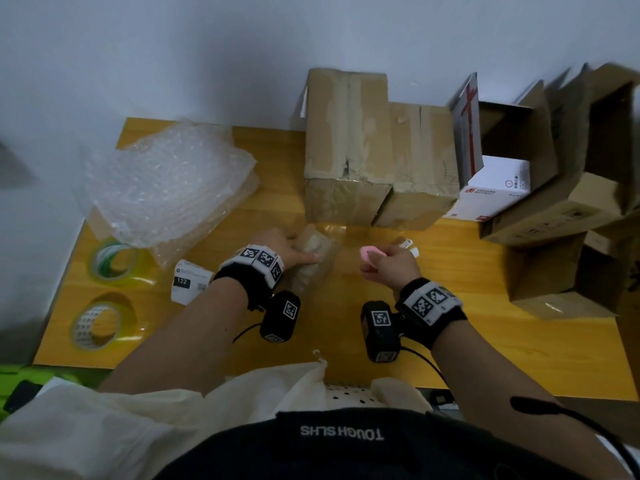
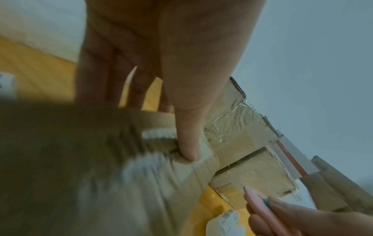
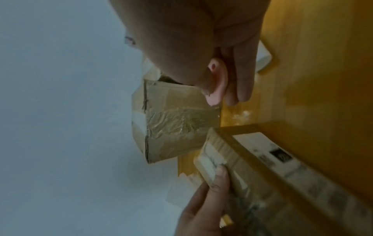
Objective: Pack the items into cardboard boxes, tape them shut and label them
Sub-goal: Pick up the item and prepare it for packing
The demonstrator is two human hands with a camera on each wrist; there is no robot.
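Note:
A small taped cardboard box (image 1: 317, 259) (image 2: 113, 167) (image 3: 252, 172) lies mid-table, and my left hand (image 1: 287, 251) (image 2: 181, 111) grips its end, thumb on top. My right hand (image 1: 389, 263) (image 3: 228, 67) holds a small pink cutter (image 1: 370, 253) (image 2: 262, 206) (image 3: 219, 83) between thumb and fingers, just right of the box and apart from it. A strip of labels (image 1: 408, 245) (image 2: 224, 223) lies by the right hand. Two taller taped boxes (image 1: 374, 150) (image 3: 177, 121) stand behind.
Bubble wrap (image 1: 166, 181) fills the far left of the yellow table (image 1: 485, 341). Two tape rolls (image 1: 114, 261) (image 1: 100, 325) and a white label pad (image 1: 188, 282) lie near the left edge. Open and flattened cardboard boxes (image 1: 561, 188) with a white carton (image 1: 495, 188) crowd the right side.

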